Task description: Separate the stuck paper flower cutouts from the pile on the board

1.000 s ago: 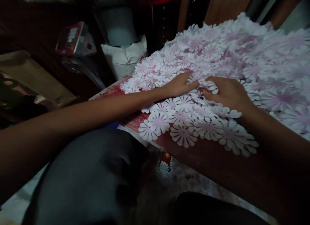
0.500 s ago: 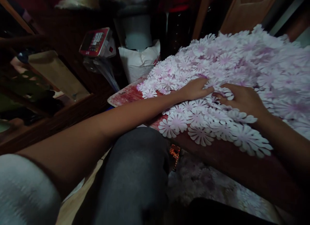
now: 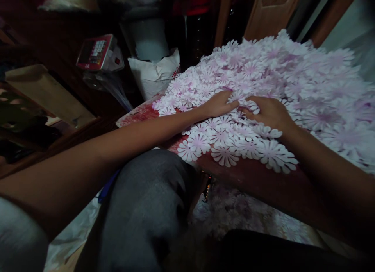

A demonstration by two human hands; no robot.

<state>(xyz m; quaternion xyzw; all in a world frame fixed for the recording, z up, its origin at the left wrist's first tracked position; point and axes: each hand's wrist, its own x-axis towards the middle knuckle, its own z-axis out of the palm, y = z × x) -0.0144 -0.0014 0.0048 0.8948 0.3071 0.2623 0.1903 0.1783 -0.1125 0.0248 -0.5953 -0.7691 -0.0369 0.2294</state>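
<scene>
A heap of white paper flowers with pink-tinted centres [image 3: 293, 76] covered a flat red mottled board [image 3: 137, 115], and it spread past the board's far and right sides. Left of the heap, a red-and-white keypad device [image 3: 95, 52] sat on a dark wooden ledge [image 3: 58, 49], with a clear plastic bag [image 3: 108, 86] hanging just below it. Beyond the heap stood a white woven sack [image 3: 154, 74], touching the heap's far edge, and a carved wooden door [image 3: 272, 10] rose behind the heap's upper right. Below the heap, more paper flowers [image 3: 231, 215] lay scattered on the floor, partly in shadow.

The board's near edge ran just in front of the heap, and a grey-clad knee [image 3: 146, 201] rose close below that edge. Bare board showed only at the heap's left end.

Both forearms lay across the near side of the heap. The left hand [image 3: 219, 104] rested palm down on the flowers, its fingers [image 3: 233, 104] close together and pointing right. The right hand [image 3: 269, 113] sat just beside it, its fingers [image 3: 252, 110] curled together over a few flowers, though I could not tell whether either hand gripped any
</scene>
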